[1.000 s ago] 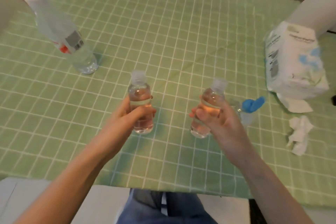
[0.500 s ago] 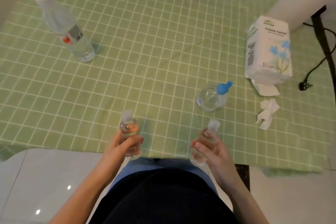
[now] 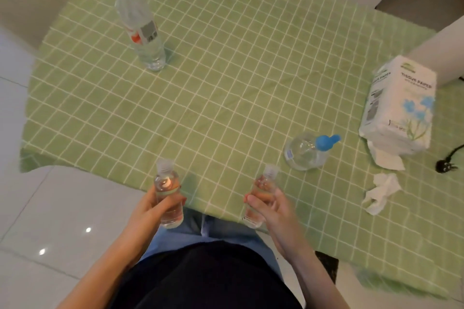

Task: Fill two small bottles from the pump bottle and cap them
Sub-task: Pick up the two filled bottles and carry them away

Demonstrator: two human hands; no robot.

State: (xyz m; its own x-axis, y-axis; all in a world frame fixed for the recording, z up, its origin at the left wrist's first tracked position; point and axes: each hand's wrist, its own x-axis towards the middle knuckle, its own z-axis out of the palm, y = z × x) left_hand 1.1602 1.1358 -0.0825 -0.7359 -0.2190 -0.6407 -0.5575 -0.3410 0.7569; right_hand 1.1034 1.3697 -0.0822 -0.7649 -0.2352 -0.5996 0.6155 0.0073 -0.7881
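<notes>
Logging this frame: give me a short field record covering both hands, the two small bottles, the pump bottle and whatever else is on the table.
left hand: grips left small bottle
right hand: grips right small bottle
small bottles: roughly upright, caps on, clear liquid inside, held at the table's near edge
pump bottle: blue head, on the green checked cloth, untouched
other items: large clear bottle far left; tissue pack and crumpled tissue at right
task state: apparently filled and capped

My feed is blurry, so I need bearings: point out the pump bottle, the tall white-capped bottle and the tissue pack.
pump bottle (image 3: 302, 155): head view, on its clear round body.
tall bottle (image 3: 145, 32): head view, on its label.
tissue pack (image 3: 401, 105): head view, on its printed front face.
</notes>
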